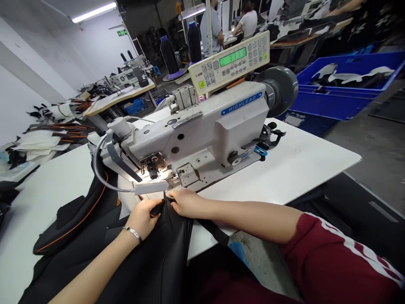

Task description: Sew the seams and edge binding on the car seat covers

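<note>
A large black seat cover point(148, 261) with orange piping drapes over the table's front and left side. My left hand point(142, 217), with a silver bracelet at the wrist, is closed on a fold of it, and the thumb presses the edge. Close by on the right, my right hand point(186, 203) pinches the same cover near its seam. Both hands are just in front of the needle area of a grey sewing machine point(196, 131). A small white lamp point(152, 187) on a bendable neck hangs just above my fingers and partly hides the sewing spot.
The white table point(284, 164) carries the machine, with a control panel point(232, 61) on top. Thread cones point(171, 55) stand behind it. A blue bin point(341, 97) with fabric pieces is at the right. Stacked cut pieces point(47, 139) lie at the left. People work farther back.
</note>
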Demonstrator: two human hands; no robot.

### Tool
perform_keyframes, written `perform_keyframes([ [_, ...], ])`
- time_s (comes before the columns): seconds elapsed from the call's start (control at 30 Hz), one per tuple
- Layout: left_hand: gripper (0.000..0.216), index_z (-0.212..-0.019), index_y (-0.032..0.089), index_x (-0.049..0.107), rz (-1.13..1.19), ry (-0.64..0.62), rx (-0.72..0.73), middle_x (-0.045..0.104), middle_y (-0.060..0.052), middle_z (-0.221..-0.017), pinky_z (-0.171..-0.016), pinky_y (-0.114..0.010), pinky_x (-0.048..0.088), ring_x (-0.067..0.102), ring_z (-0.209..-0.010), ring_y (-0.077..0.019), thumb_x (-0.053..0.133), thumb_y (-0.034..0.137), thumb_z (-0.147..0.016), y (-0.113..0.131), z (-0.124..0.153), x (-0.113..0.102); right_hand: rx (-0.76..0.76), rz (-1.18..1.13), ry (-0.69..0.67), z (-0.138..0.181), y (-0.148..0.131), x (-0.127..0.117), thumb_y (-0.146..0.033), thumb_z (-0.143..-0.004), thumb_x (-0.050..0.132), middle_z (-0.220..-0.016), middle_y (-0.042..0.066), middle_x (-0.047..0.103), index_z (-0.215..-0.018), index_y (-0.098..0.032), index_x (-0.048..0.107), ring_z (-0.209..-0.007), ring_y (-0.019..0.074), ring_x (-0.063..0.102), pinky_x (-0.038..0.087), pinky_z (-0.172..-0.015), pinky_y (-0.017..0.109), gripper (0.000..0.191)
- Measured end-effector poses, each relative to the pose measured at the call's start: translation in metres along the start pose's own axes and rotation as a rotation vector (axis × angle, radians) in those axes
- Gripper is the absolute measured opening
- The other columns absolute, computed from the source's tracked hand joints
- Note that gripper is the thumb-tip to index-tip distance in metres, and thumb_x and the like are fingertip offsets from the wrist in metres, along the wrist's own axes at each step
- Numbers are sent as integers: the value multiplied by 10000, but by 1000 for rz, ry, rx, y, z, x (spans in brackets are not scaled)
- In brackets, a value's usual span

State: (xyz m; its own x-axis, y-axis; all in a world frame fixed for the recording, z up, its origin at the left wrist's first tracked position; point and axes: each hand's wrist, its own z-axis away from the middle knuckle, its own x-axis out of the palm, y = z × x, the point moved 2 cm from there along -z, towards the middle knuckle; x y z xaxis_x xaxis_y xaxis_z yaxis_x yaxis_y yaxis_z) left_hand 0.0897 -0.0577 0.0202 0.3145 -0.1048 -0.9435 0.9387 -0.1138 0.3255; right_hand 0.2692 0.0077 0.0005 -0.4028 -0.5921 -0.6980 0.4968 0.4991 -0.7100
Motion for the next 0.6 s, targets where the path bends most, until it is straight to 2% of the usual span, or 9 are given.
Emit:
perform_keyframes([
  [0.1,349,-1028,176,703,1,-3,10,725,-75,-1066,-960,-404,531,658,-1019,-242,540,133,-722,2,0,-1,-4,-109,-70,-6,3,-4,-197,-866,515,-833,51,660,-912,-138,660,-784,168,604,425,-647,240,163],
  [0.2,326,-1022,166,692,-23,41,30,717,-85,-1075,-946,-409,534,651,-1017,-244,523,138,-745,3,4,2,1,-229,-163,-9,4,-6,-220,-896,463,-717,-9,605,-1009,-157,667,-606,101,539,419,-547,191,241],
  [0.27,282,-991,157,685,-81,94,47,711,-99,-1081,-923,-428,536,644,-1014,-260,519,147,-764,3,8,6,2,-270,-201,-10,3,-8,-229,-912,438,-704,-22,593,-1095,-167,655,-562,87,511,432,-528,180,290],
  [0.33,265,-989,150,676,-166,142,60,705,-112,-1094,-891,-454,535,638,-1015,-280,508,151,-785,4,12,12,1,-254,-210,-10,2,-9,-216,-897,455,-699,-12,595,-1059,-163,671,-574,99,525,447,-542,192,275],
  [0.43,302,-1029,133,661,-290,199,89,696,-127,-1107,-867,-474,527,635,-1014,-296,477,119,-790,7,17,20,-11,-147,-127,-7,1,-7,-161,-818,548,-830,58,651,-1025,-137,670,-767,176,608,477,-670,256,241],
  [0.5,328,-1034,131,656,-336,228,113,695,-130,-1092,-863,-461,528,639,-1004,-288,466,92,-769,8,19,23,-70,-39,-47,-3,-1,-3,-128,-787,570,-1013,116,653,-1141,-144,631,-899,230,616,474,-747,309,359],
  [0.6,338,-1039,134,647,-336,261,136,695,-129,-1060,-860,-440,529,647,-978,-274,466,105,-755,10,20,24,-198,144,12,1,-1,5,-176,-828,541,-1161,118,602,-1303,-234,550,-887,236,624,469,-713,330,479],
])
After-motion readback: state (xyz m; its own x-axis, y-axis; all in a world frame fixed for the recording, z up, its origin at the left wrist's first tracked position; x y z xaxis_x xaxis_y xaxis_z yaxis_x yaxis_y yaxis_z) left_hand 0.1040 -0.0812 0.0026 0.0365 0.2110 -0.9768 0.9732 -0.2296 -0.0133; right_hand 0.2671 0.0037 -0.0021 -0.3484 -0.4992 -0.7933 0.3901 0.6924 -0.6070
